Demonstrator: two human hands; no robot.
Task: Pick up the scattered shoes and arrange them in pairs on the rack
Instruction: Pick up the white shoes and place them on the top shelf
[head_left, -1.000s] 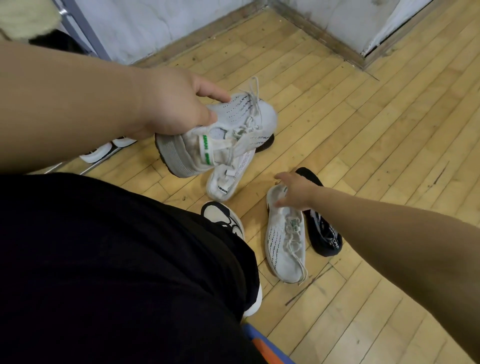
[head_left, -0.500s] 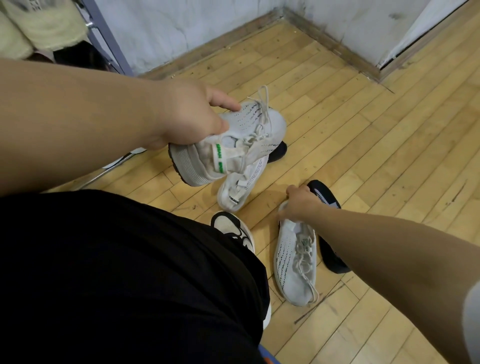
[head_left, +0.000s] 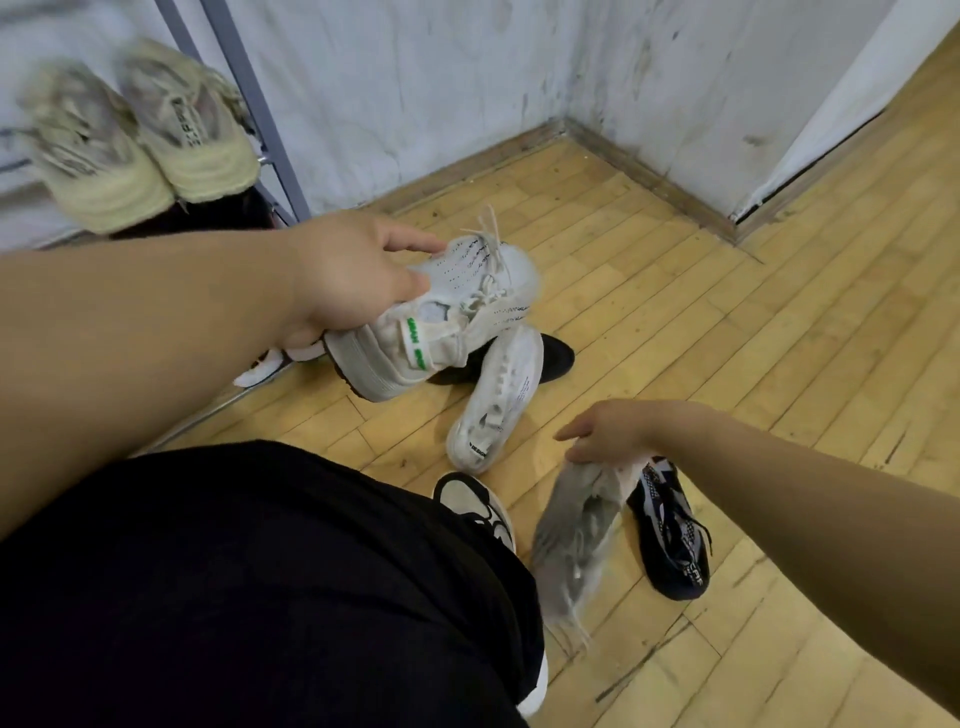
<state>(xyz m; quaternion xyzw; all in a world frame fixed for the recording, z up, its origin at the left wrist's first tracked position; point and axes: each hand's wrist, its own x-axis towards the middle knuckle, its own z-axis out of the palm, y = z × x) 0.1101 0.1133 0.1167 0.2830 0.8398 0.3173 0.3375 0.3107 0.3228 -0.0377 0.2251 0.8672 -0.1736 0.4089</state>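
Head view
Left hand (head_left: 353, 275): fingers curled around the heel collar of a white knit sneaker (head_left: 447, 306), held clear of the floor, green-lettered heel tab facing the camera, toe pointing away
Right hand (head_left: 610, 434): closed on the heel end of a second white knit sneaker (head_left: 576, 530), which hangs toe-down and motion-blurred; exact finger placement cannot be told
White shoe on floor (head_left: 496, 400): lies on the wooden floor (head_left: 727, 364) between the two hands, partly over a black shoe (head_left: 553, 353)
Dark patterned sneaker (head_left: 670, 535): on the floor just beside the hanging shoe, to its right
Rack (head_left: 249, 98): grey metal post at upper left; a beige pair (head_left: 140, 140) sits side by side on it, heels toward the camera, blurred
Worn shoe (head_left: 475, 501): white and black, on the person's own foot, below black shorts (head_left: 260, 597)
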